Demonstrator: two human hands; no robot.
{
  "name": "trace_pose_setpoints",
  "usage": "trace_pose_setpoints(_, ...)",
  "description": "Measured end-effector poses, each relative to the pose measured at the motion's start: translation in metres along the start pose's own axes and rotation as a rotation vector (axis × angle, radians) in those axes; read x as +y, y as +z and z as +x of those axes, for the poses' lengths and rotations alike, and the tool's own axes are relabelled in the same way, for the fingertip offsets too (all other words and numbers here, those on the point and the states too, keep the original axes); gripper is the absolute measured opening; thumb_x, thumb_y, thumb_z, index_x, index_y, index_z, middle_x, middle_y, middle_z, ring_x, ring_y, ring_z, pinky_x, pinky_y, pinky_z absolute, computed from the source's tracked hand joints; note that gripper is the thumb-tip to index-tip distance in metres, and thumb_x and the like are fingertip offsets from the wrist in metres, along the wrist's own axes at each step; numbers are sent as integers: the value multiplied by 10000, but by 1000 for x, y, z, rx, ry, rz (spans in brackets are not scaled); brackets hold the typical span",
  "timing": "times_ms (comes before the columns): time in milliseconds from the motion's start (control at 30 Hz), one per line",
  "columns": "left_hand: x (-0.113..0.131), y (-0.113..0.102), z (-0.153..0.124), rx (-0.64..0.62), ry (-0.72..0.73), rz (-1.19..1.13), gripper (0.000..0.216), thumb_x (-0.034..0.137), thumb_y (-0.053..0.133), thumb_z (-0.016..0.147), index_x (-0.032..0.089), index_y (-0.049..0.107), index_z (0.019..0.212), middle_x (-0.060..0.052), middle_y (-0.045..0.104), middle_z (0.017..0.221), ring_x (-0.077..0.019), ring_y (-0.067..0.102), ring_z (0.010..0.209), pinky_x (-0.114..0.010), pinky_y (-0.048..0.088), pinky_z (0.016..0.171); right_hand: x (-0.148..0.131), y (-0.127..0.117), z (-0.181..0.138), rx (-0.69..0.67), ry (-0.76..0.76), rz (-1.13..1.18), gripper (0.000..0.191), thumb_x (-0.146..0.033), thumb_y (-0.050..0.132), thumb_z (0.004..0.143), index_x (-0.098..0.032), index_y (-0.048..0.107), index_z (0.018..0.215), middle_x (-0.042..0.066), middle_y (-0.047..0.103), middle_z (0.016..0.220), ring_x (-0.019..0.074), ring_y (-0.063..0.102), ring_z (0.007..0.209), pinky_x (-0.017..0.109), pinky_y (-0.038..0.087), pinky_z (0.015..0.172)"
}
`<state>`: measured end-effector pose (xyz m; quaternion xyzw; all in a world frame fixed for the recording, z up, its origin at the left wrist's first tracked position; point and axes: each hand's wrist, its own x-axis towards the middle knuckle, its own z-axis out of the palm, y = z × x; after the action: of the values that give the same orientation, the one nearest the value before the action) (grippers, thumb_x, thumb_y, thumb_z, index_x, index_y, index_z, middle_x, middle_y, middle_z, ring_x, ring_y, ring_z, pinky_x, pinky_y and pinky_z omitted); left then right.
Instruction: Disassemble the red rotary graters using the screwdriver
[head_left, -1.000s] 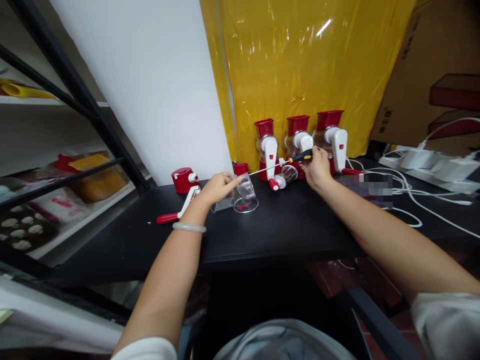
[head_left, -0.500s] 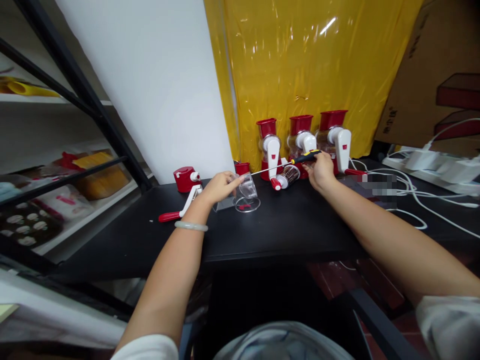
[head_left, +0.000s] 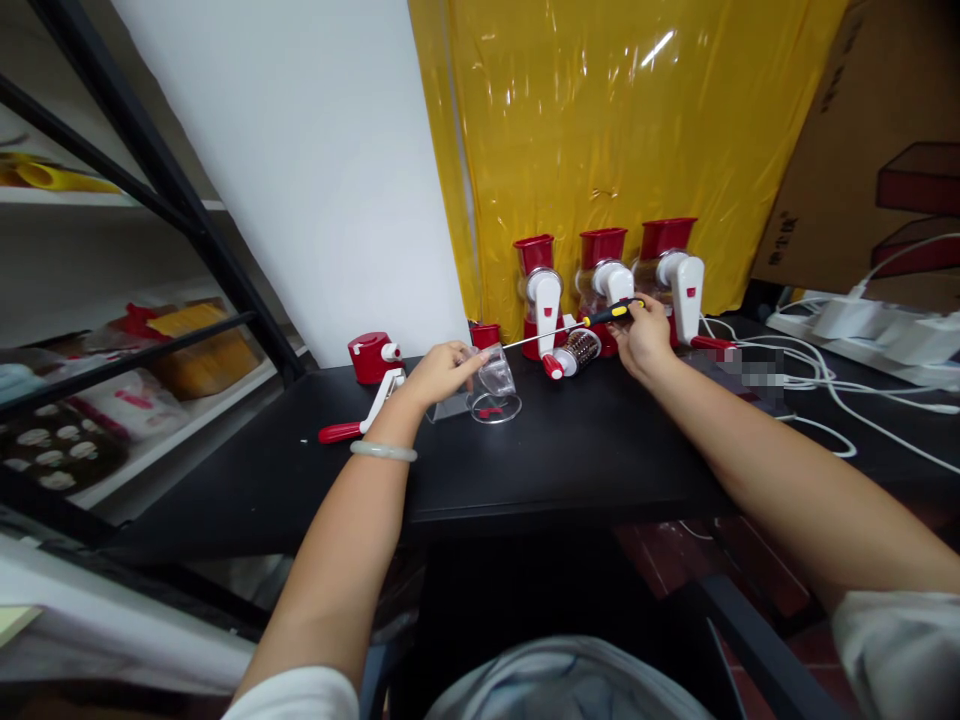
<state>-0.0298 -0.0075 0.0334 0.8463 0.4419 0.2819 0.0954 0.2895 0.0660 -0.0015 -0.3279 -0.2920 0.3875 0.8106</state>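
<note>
My left hand [head_left: 448, 378] is closed on a clear plastic housing [head_left: 496, 376], whose round rim rests on the black table. My right hand [head_left: 643, 338] grips the black and yellow handle of a screwdriver [head_left: 609, 313]. Its long shaft slants left and down, and the tip reaches the upper part of the housing near my left fingers; the exact contact is too small to make out. Left of my left hand lie a red base part [head_left: 372, 358] and a white crank with a red handle [head_left: 341, 432]. A metal grater drum [head_left: 580, 351] lies between my hands.
Several red and white rotary graters [head_left: 537, 290] stand along the yellow sheeting [head_left: 600, 120] at the back. White cables [head_left: 825, 375] and a power strip [head_left: 862, 340] lie at the right, before a cardboard box [head_left: 840, 180]. A black shelf frame [head_left: 202, 235] rises at the left.
The screwdriver handle has turned a little in my right hand, showing more yellow. My left hand and the clear housing have stayed in place.
</note>
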Motion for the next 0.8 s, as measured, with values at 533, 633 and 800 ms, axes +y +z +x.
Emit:
trace_pose_setpoints(533,1,0,0,7,5,1,612,581,452,931,181,676,525,-71,637,802,-185,630,794,-339,443,903,-4,1,-3,-50,42,54,297,-472,624,849,-274,406,883,-71,570,765,115,642,689,268,560,595)
trace_pose_setpoints(633,1,0,0,6,5,0,607,575,452,931,182,672,525,-71,641,803,-186,632,795,-341,449,901,-9,0,-2,-46,167,160,174,-354,576,894,-251,439,863,-62,568,713,107,636,671,272,581,653)
trace_pose_setpoints(800,1,0,0,3,8,5,610,575,449,931,182,666,519,-78,646,816,-188,636,813,-339,450,908,-18,2,-6,-7,256,213,114,-251,449,926,-218,484,823,-8,626,693,116,658,671,268,586,678)
